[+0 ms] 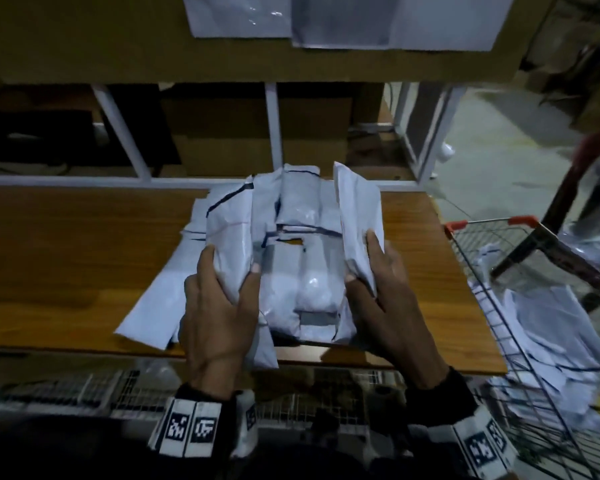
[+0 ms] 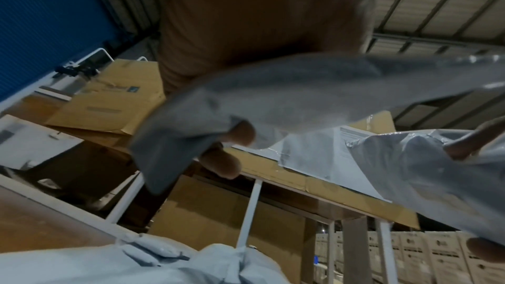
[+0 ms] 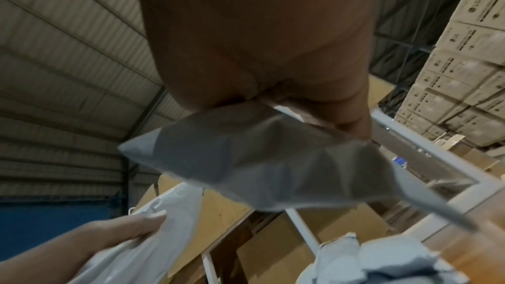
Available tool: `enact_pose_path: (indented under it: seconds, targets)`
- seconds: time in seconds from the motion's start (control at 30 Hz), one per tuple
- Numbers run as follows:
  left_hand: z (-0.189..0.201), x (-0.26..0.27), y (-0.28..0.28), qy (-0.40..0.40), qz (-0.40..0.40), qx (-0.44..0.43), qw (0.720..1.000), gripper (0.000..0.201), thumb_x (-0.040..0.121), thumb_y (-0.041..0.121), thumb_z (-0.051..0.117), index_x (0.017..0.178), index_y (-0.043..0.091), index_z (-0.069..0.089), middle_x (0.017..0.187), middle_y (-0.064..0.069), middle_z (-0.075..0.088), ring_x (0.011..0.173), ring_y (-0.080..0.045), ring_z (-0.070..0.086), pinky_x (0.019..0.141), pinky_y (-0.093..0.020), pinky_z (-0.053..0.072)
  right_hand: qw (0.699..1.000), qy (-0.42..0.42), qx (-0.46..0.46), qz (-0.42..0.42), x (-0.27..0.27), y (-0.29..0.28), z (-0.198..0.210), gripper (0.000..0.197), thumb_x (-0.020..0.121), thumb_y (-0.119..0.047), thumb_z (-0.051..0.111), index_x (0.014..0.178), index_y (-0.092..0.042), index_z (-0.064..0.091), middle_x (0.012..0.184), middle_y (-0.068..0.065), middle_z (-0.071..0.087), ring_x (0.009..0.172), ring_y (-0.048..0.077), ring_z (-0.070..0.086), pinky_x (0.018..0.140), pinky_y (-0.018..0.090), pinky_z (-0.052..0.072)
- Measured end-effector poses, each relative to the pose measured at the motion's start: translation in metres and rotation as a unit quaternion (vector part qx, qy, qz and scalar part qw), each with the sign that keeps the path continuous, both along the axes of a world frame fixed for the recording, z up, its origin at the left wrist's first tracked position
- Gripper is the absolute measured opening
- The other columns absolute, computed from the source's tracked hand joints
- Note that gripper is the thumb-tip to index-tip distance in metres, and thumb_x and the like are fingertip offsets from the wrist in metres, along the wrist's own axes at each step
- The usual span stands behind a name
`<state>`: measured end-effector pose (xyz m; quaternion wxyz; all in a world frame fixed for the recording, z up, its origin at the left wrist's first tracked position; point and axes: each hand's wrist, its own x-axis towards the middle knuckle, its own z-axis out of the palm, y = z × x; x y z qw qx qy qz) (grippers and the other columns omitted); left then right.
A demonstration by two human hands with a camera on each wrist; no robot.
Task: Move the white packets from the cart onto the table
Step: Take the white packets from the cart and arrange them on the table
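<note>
Several white packets (image 1: 305, 296) lie heaped on the wooden table (image 1: 66, 258). My left hand (image 1: 219, 303) grips one white packet (image 1: 229, 233) above the heap's left side; in the left wrist view this packet (image 2: 287, 98) is pinched between thumb and fingers. My right hand (image 1: 381, 289) grips another white packet (image 1: 357, 216), held upright over the heap's right side; in the right wrist view it (image 3: 246, 159) hangs under the palm. The wire cart (image 1: 520, 306) stands at the right with more white packets (image 1: 548, 337) inside.
A white metal frame (image 1: 274, 129) with cardboard boxes (image 1: 257, 133) behind it rises at the table's far edge. A wire rack (image 1: 118, 386) runs below the near edge. Someone's arm (image 1: 593, 147) shows at the far right. Stacked cartons (image 3: 464, 72) fill the background.
</note>
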<state>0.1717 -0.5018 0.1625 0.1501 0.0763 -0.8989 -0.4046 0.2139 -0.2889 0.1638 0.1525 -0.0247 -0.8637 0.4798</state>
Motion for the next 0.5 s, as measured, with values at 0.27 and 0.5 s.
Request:
enact_pose_path:
  seconds: [0.27, 0.5]
  targets:
    - [-0.016, -0.060, -0.109, -0.066, -0.041, -0.065, 0.995, 0.071, 0.085, 0.067, 0.049, 0.147, 0.039, 0.029, 0.137, -0.007, 0.044, 0.115, -0.038, 0.052, 0.087, -0.047, 0.047, 1.000, -0.021, 0.016, -0.014, -0.062, -0.099, -0.008, 0.065, 0.102, -0.038, 0.047, 0.157, -0.030, 0.013, 0.165, 0.007, 0.007, 0.147, 0.003, 0.008, 0.108, 0.018, 0.015]
    - [-0.057, -0.121, -0.173, -0.125, -0.063, -0.172, 0.975, 0.080, 0.078, 0.078, 0.040, 0.146, 0.035, 0.034, 0.120, -0.011, 0.051, 0.106, -0.036, 0.055, 0.085, -0.043, 0.047, 0.998, -0.052, 0.007, -0.036, -0.093, -0.162, -0.017, 0.065, 0.102, -0.033, 0.048, 0.156, -0.033, 0.014, 0.165, 0.005, 0.008, 0.149, 0.006, 0.008, 0.104, 0.011, 0.013]
